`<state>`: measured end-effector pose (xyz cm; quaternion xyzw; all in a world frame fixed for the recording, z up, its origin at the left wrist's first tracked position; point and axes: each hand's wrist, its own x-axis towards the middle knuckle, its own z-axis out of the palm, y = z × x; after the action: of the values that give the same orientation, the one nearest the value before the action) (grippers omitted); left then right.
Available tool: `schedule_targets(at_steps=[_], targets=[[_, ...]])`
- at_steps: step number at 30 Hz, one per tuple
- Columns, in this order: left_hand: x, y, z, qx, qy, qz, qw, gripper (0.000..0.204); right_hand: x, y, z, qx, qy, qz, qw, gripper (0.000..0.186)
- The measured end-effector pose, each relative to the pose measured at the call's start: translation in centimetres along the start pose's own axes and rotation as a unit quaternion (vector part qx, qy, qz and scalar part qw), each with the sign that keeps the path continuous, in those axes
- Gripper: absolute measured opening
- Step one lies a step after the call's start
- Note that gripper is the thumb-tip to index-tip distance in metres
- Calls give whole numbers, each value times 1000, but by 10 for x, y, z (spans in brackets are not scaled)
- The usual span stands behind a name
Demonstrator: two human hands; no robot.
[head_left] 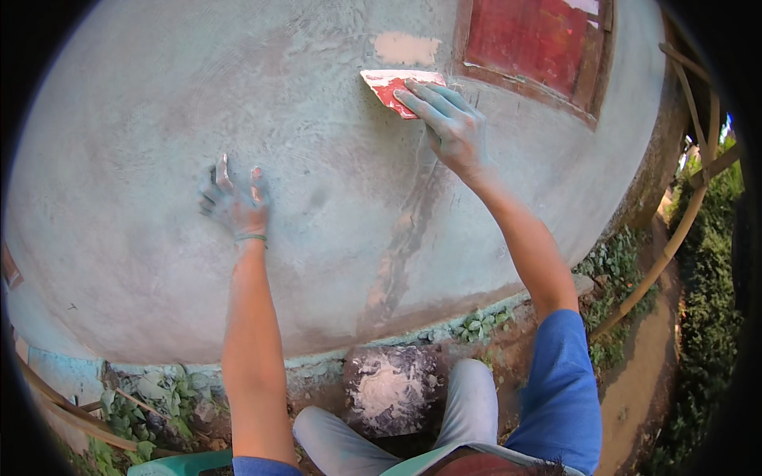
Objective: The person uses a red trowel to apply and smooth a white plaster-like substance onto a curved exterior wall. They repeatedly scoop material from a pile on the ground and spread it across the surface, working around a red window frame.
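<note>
My right hand (456, 127) grips a flat red putty spreader (386, 93) whose upper edge is coated with whitish paste. The spreader is up against the pale blue-green wall (341, 182), just below a cream patch of putty (406, 48). Fingers apart, my left hand (236, 205) is held in front of the wall, lower and further left, with nothing in it. Paste is smeared on its index finger and thumb, and a thin green band circles the wrist. Between my knees lies a dark board (355, 406) bearing a heap of whitish putty (390, 389).
A red window panel in a worn wooden frame (599, 75) sits at the upper right. Down the wall runs a dark, rough streak (401, 238). Leafy plants (480, 325) grow along its base. Bamboo poles (663, 258) and a dirt path (635, 381) are on the right.
</note>
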<state>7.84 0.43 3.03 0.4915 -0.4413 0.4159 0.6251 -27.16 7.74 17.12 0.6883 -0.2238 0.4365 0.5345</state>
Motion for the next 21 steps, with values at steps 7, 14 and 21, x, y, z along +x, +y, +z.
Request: schedule_targets(at_steps=[7, 14, 21], targets=[[4, 4, -2, -14, 10, -1, 1000, 61, 23, 18, 18, -89, -9, 0, 996, 55], [-1, 1, 1, 2, 7, 5, 1000, 62, -19, -5, 2, -36, -46, 4, 998, 53], [2, 3, 3, -4, 19, 7, 1000, 62, 39, 26, 9, -44, 17, 8, 999, 52]])
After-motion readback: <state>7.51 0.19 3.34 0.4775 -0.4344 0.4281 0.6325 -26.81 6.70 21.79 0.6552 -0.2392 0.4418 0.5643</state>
